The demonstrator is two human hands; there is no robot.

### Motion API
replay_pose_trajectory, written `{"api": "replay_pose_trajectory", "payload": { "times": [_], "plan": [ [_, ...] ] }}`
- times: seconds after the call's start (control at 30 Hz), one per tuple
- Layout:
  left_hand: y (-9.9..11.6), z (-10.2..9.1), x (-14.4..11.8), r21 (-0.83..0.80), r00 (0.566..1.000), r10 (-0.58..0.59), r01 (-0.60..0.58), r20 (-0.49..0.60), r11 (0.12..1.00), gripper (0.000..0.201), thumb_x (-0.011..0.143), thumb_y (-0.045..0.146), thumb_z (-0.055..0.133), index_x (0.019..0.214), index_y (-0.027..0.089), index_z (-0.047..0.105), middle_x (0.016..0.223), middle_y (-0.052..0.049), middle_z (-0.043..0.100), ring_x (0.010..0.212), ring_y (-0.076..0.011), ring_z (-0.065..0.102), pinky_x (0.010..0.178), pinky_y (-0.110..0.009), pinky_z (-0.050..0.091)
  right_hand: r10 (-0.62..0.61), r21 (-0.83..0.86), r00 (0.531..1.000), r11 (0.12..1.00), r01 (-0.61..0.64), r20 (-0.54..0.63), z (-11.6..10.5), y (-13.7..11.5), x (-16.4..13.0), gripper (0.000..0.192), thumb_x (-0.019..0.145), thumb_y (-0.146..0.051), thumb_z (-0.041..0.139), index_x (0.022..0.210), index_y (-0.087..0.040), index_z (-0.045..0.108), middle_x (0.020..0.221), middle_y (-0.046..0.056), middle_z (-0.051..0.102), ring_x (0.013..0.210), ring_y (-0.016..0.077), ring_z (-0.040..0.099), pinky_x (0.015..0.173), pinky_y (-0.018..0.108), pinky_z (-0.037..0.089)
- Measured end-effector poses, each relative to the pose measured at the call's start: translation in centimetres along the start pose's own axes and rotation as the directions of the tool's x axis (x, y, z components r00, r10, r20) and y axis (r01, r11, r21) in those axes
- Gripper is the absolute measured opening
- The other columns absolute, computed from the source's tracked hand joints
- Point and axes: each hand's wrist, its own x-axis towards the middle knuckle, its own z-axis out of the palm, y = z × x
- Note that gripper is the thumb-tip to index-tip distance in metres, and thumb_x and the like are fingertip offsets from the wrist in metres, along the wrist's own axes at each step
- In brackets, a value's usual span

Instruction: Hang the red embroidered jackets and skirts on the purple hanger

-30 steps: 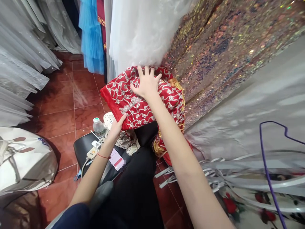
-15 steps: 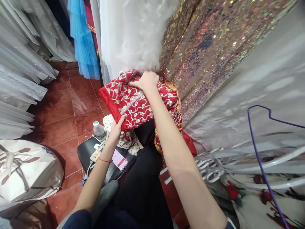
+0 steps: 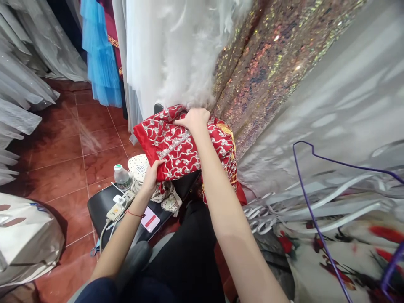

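A red garment [image 3: 181, 153] with silver sequin embroidery and gold trim is spread over my lap and the black seat. My left hand [image 3: 152, 174] pinches its lower left edge by the plain red border, thumb on top. Across its upper part, my right hand [image 3: 196, 120] is closed on the cloth, and the fingers' ends are hidden in the folds. Under the garment's left side lie a spotted cream cloth [image 3: 170, 202] and a white dotted cap-like item [image 3: 138, 167].
On the black seat [image 3: 97, 202] are a water bottle [image 3: 122, 179], a power strip [image 3: 118, 206] and a phone [image 3: 150, 219]. White gowns [image 3: 176, 50] and a sequinned fabric [image 3: 259, 75] hang ahead. Purple hangers [image 3: 303, 185] are at right; a white bag [image 3: 28, 235] stands left.
The view has shifted, so the hangers and floor things appear further left. Both hands keep their hold on the red garment, which sits slightly lower in view.
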Motion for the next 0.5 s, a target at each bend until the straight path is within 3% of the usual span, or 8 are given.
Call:
{"api": "replay_pose_trajectory", "payload": {
  "times": [0.23, 0.33, 0.43, 0.5],
  "plan": [
    [0.3, 0.4, -1.0, -0.004, 0.998, -0.014, 0.014, -0.054, 1.000, 0.026, 0.063, 0.025, 0.068, 0.087, 0.016, 0.065, 0.080, 0.000, 0.075, 0.084, -0.0188, 0.074, 0.080, -0.029, 0.060, -0.008, 0.016, 1.000, 1.000, 0.008, -0.019, -0.9, 0.4, -1.6, 0.065, 0.078, -0.057, 0.075, 0.118, -0.005, 0.070, 0.119, 0.023, 0.071, 0.114, 0.0343, 0.068, 0.099, 0.045, 0.052],
    [0.4, 0.5, -1.3, -0.008, 0.999, -0.041, 0.041, -0.021, 0.999, 0.028, 0.059, 0.026, 0.066, 0.086, 0.018, 0.063, 0.076, 0.001, 0.073, 0.083, -0.0199, 0.073, 0.078, -0.029, 0.060, 0.031, 0.019, 0.999, 0.999, -0.031, 0.013, -1.5, 0.5, -2.4, 0.060, 0.077, -0.053, 0.078, 0.117, -0.008, 0.071, 0.119, 0.021, 0.072, 0.114, 0.0344, 0.068, 0.097, 0.045, 0.053],
    [0.7, 0.5, -1.4, 0.001, 0.998, -0.070, 0.070, -0.006, 0.998, 0.025, 0.059, 0.027, 0.063, 0.083, 0.020, 0.062, 0.072, 0.001, 0.071, 0.085, -0.0226, 0.073, 0.079, -0.032, 0.060, 0.027, -0.005, 0.999, 1.000, -0.026, 0.045, -1.9, 0.3, -3.0, 0.063, 0.078, -0.054, 0.078, 0.120, -0.007, 0.070, 0.119, 0.022, 0.071, 0.115, 0.0360, 0.067, 0.098, 0.046, 0.053],
    [1.2, 0.5, -1.6, 0.006, 0.999, -0.027, 0.027, -0.019, 1.000, 0.023, 0.059, 0.029, 0.063, 0.081, 0.021, 0.060, 0.072, 0.001, 0.070, 0.087, -0.0229, 0.073, 0.082, -0.033, 0.060, -0.003, -0.026, 1.000, 1.000, 0.004, 0.025, -2.0, 0.1, -3.6, 0.070, 0.080, -0.051, 0.077, 0.131, -0.006, 0.063, 0.120, 0.024, 0.070, 0.115, 0.0364, 0.066, 0.098, 0.046, 0.052]
  ]
}}
